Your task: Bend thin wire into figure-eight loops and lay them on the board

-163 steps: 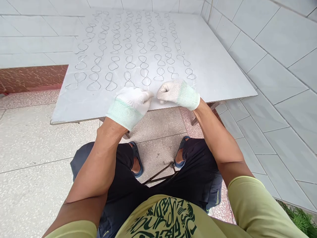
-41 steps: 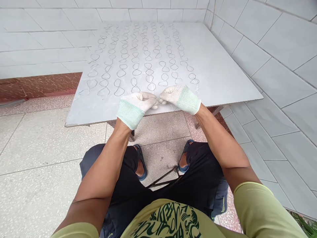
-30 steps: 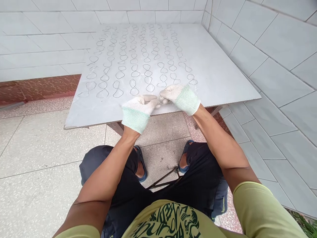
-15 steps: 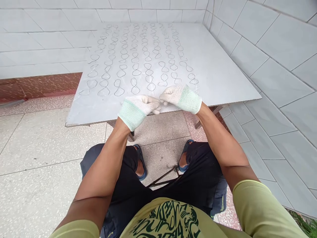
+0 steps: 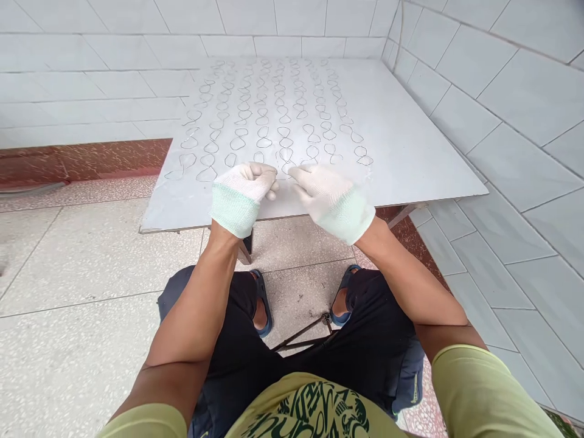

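Observation:
Both hands wear white gloves with mint-green cuffs, above the near edge of a white board [image 5: 424, 164]. My left hand [image 5: 241, 185] is closed, thumb and forefinger pinched together; what they hold, if anything, is too thin to make out. A small gap away, my right hand [image 5: 322, 191] points its stretched fingers toward the left one, thumb apart below. Thin dark wire-like loops, shaped like figure eights, lie on the board in several rows running away from me. One such loop [image 5: 286, 143] lies just beyond the gap between my hands.
White tiled walls stand behind the board and along its right side [image 5: 515, 128]. Below is a speckled stone floor [image 5: 82, 353]. Between my sandalled feet [image 5: 262, 304] lies a dark metal bar frame [image 5: 298, 334]. A table leg [image 5: 244, 252] shows under the board.
My hands were nearly touching at the fingertips; now they are a little apart. The right hand has turned and its fingers have straightened. The view has shifted slightly.

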The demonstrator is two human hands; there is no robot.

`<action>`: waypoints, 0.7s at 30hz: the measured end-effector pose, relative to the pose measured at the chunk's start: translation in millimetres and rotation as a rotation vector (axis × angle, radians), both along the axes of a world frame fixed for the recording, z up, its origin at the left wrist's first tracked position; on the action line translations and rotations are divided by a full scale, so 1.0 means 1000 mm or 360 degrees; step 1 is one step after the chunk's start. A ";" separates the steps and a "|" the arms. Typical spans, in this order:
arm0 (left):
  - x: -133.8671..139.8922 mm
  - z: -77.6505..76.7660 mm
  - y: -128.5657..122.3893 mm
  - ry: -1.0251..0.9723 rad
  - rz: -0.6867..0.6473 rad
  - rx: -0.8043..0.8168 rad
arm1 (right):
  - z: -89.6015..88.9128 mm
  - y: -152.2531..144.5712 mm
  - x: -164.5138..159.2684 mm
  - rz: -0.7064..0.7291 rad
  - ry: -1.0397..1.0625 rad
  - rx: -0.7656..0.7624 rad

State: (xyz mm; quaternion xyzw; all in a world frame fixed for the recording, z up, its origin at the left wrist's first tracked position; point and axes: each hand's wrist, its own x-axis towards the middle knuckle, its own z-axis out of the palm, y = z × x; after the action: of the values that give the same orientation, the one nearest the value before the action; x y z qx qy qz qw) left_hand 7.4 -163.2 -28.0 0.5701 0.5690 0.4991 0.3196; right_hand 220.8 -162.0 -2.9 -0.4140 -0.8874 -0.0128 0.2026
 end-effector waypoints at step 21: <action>0.015 0.002 -0.002 0.0060 -0.0213 0.0026 | -0.048 0.037 -0.008 -0.0034 -0.0117 -0.0019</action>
State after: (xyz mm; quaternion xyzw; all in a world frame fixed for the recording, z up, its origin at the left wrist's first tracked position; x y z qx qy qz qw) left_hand 22.5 -165.3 -26.2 0.6186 0.5315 0.4704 0.3369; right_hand 213.1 -125.2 -51.3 -0.4238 -0.8898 -0.0247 0.1672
